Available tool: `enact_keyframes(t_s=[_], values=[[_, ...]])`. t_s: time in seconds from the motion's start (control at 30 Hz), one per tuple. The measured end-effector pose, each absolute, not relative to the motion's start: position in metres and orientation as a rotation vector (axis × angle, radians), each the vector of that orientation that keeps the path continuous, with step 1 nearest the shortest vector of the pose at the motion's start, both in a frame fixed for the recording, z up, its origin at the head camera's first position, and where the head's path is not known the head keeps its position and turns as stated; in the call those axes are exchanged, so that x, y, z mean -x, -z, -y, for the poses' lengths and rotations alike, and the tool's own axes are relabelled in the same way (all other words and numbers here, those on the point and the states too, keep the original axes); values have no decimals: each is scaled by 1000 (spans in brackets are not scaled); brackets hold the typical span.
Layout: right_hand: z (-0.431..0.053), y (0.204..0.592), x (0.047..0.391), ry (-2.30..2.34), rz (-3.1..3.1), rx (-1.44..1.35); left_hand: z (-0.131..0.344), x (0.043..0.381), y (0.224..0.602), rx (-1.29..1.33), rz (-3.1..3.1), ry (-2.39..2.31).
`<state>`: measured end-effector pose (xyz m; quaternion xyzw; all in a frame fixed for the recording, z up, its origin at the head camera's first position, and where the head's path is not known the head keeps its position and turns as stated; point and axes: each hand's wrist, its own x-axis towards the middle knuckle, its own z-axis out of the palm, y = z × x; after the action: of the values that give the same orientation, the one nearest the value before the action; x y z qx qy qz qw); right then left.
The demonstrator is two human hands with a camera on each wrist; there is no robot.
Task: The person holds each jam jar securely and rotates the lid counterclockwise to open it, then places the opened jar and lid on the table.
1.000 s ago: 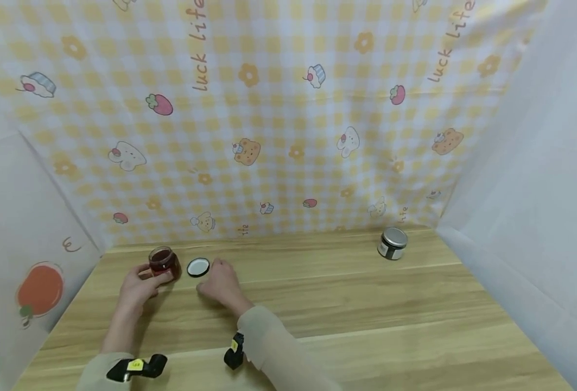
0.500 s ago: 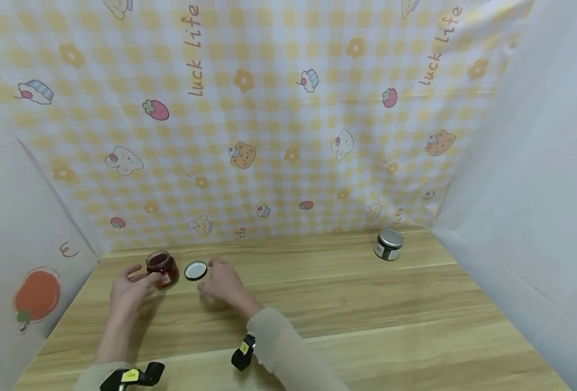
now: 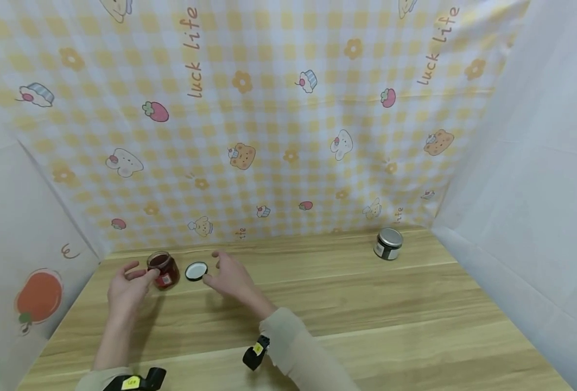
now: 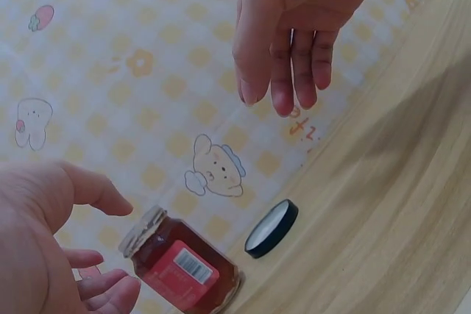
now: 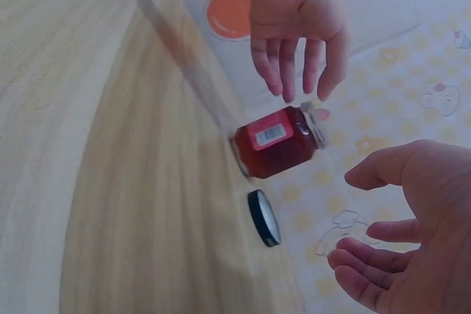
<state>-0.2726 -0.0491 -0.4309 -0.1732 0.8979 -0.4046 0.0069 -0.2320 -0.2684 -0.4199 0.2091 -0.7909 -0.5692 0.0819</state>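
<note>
An uncapped glass jar (image 3: 166, 278) of dark red contents stands upright at the far left of the table, its red barcode label (image 4: 193, 266) showing in the left wrist view. My left hand (image 3: 126, 290) hovers at the jar's left side, fingers loosely bent. The right wrist view shows a small gap between those fingertips and the jar (image 5: 276, 141). Just right of the jar lies a black-rimmed lid (image 3: 196, 271), its white inside facing up. My right hand (image 3: 232, 279) is beside the lid with fingers spread and nothing held; in the right wrist view it is apart from the lid (image 5: 263, 218).
A second jar (image 3: 388, 244), dark with a silver lid and white label, stands at the back right. The wooden table (image 3: 347, 304) ends at a yellow checked cloth (image 3: 288, 125) behind, with white sheets at both sides.
My left hand has let go of the jar and drawn back slightly. My right hand has lifted a little away from the lid, to the right. The view has shifted slightly.
</note>
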Motion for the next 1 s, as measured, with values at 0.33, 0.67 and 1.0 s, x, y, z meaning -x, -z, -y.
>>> enact_keyframes(t_s=[0.33,0.67,1.0], values=[[23,411,269,1391,-2768,607,251,225,404,-584,2304,1599],[-8,399,268,1483,-2769,720,228,223,397,-344,2398,1553],[-34,398,266,1458,-2809,757,207,225,402,-140,2448,1641]])
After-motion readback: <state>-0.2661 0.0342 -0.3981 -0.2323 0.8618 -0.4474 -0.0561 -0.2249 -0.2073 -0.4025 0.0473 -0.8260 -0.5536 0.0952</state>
